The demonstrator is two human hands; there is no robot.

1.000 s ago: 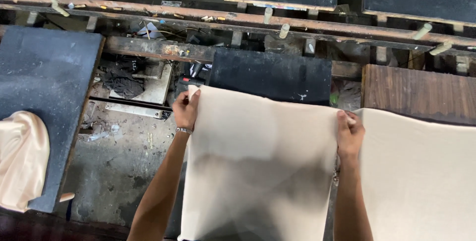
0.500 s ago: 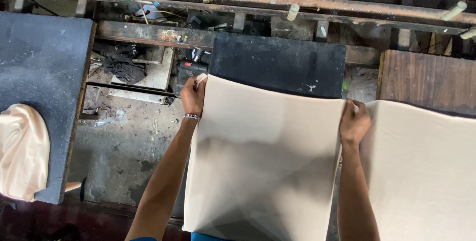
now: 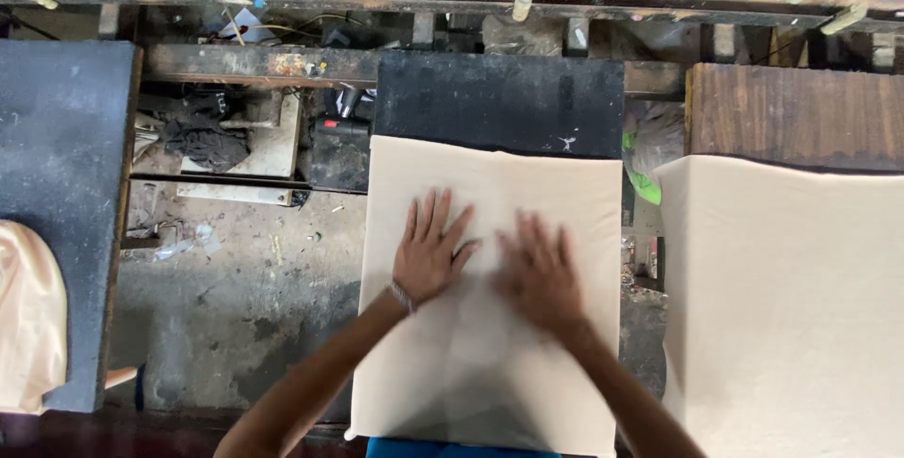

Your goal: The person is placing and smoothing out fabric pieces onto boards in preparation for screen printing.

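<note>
Your cream sheet [image 3: 490,232] lies flat on the dark board [image 3: 499,100], its top edge short of the board's far edge, its side edges about flush with the board's sides. Your left hand [image 3: 428,251] presses on it, palm down, fingers spread, gripping nothing. Your right hand [image 3: 541,274], blurred, also lies open on it. A narrow gap separates it from the second cream sheet [image 3: 782,307] on the brown wooden board [image 3: 796,114]. Leftward, bare concrete floor [image 3: 235,307].
</note>
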